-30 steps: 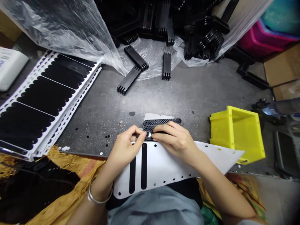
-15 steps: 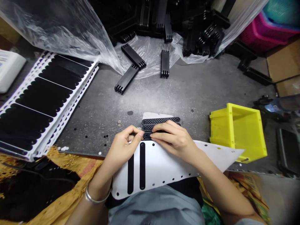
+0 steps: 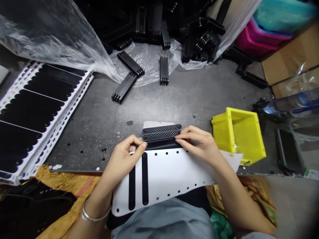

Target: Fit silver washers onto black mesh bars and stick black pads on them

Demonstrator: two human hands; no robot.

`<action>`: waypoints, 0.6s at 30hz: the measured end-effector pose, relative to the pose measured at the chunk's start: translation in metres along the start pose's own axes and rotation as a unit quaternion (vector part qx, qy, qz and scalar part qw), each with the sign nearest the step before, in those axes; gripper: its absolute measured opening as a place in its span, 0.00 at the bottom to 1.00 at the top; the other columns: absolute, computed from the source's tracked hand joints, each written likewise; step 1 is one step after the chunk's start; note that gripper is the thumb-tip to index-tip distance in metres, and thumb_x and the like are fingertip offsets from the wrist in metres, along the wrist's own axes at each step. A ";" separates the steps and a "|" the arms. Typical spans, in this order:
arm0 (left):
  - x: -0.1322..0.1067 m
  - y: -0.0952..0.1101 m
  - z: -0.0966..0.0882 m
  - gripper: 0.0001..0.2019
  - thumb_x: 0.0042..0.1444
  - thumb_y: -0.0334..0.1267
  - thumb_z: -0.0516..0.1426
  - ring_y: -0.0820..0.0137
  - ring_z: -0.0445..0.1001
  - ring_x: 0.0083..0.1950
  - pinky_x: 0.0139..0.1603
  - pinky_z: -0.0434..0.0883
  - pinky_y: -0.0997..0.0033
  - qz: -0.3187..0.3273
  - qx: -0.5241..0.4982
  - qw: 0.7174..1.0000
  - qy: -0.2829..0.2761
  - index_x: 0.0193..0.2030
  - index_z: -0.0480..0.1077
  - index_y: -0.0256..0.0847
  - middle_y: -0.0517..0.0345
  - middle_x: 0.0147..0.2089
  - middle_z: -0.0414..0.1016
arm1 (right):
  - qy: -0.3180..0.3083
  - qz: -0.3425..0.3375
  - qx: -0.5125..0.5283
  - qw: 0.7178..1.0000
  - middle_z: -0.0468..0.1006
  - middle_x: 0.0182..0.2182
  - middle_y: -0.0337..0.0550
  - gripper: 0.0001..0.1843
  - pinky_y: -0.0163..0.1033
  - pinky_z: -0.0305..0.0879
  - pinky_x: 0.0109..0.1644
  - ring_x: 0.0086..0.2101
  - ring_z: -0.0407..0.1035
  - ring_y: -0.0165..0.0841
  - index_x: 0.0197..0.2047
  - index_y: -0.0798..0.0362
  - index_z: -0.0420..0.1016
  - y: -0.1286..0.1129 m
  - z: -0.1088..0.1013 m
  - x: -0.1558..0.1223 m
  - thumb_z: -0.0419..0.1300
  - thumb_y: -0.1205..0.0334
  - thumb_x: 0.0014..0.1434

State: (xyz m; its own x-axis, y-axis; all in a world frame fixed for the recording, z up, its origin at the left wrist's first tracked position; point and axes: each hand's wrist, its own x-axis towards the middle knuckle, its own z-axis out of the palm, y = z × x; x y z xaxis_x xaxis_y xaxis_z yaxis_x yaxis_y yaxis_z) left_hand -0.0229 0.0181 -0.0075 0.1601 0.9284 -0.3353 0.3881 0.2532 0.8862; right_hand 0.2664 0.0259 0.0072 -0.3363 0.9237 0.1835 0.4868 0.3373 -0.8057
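**Black strip held at both ends, right at the grille**

Gray surface [image 3: 174,99] carries everything. A big clear bag [image 3: 50,36] sits at the back, with a pile of black slotted bars [image 3: 159,20] spilling out of it. Three bars lie loose in front, nearest one [image 3: 124,87]. At the left edge is a stack of full sheets [image 3: 37,109], black strips packed row on row.

White sheet [image 3: 171,172] lies across the lap with its top edge on the surface. It's nearly bare: two strips [image 3: 145,179] at its left end, the rest only punched holes. Yellow bin [image 3: 239,136] stands just right of the hands.

- **Left hand** [image 3: 122,159]: thumb and forefinger closed narrow on the left end of the black strip [image 3: 161,144].
- **Right hand** [image 3: 199,144]: fingers closed on the strip's right end.

The strip runs level between them, along the near side of the mesh grille [image 3: 161,132]. The grille sits on the surface just beyond the sheet's top edge. Can't tell whether the strip touches the grille or hangs just off it.

Small black dots [image 3: 103,150] are scattered on the surface near the left hand.

Progress, my read: this sheet is almost spent, with one strip in hand and two left on it. The stack of full sheets looks untouched and the bag is well stocked, so most of the work is likely ahead.
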 end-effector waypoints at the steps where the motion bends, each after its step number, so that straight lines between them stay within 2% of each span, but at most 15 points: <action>1: 0.001 0.000 0.000 0.14 0.63 0.49 0.60 0.75 0.63 0.27 0.29 0.59 0.74 0.004 0.000 1.000 0.001 0.34 0.70 0.41 0.64 0.28 0.69 | -0.002 -0.001 0.005 1.000 0.79 0.38 0.41 0.06 0.36 0.68 0.33 0.33 0.72 0.29 0.45 0.49 0.83 0.003 0.000 0.000 0.64 0.65 0.67; 5: 0.000 0.000 -0.001 0.14 0.63 0.49 0.61 0.76 0.62 0.26 0.28 0.58 0.75 0.012 0.009 1.000 0.010 0.34 0.72 0.41 0.65 0.27 0.68 | -0.001 -0.029 -0.039 0.999 0.76 0.38 0.42 0.07 0.38 0.70 0.35 0.34 0.72 0.30 0.46 0.50 0.84 0.000 0.000 -0.001 0.64 0.66 0.67; 9: -0.012 0.008 0.003 0.10 0.64 0.46 0.62 0.77 0.61 0.25 0.29 0.60 0.77 0.027 -0.006 0.998 0.059 0.45 0.72 0.44 0.70 0.24 0.64 | 0.074 -0.081 -0.139 0.984 0.74 0.43 0.48 0.11 0.43 0.73 0.41 0.38 0.71 0.34 0.51 0.51 0.81 -0.029 0.013 -0.009 0.63 0.68 0.68; 12: -0.028 0.022 0.015 0.11 0.66 0.45 0.62 0.77 0.66 0.25 0.29 0.62 0.79 0.051 -0.074 0.994 0.061 0.50 0.70 0.45 0.69 0.24 0.69 | 0.055 -0.110 -0.080 0.989 0.77 0.40 0.48 0.10 0.43 0.76 0.44 0.41 0.73 0.35 0.52 0.55 0.79 -0.060 0.039 -0.017 0.63 0.65 0.69; 15: -0.040 0.033 0.031 0.11 0.63 0.44 0.65 0.76 0.75 0.30 0.30 0.67 0.79 0.078 -0.126 0.985 0.084 0.46 0.70 0.44 0.63 0.32 0.78 | 0.059 -0.091 -0.020 0.994 0.78 0.40 0.50 0.13 0.42 0.77 0.43 0.39 0.73 0.35 0.55 0.59 0.77 -0.080 0.065 -0.025 0.62 0.62 0.70; 18: -0.042 0.031 0.037 0.11 0.62 0.43 0.66 0.77 0.75 0.29 0.29 0.67 0.81 0.097 -0.128 0.976 0.145 0.41 0.69 0.44 0.65 0.32 0.77 | 0.086 -0.123 0.006 0.989 0.78 0.39 0.48 0.13 0.42 0.77 0.43 0.39 0.73 0.34 0.55 0.56 0.77 -0.087 0.066 -0.042 0.61 0.71 0.69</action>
State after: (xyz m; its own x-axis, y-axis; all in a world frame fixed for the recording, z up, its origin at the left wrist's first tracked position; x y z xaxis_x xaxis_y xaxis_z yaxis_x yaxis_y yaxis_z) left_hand 0.0155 -0.0233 0.0224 -0.0707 0.9941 -0.0819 0.1302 0.0906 0.9873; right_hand 0.1848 -0.0541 0.0327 -0.3013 0.8314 0.4668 0.3969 0.5545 -0.7314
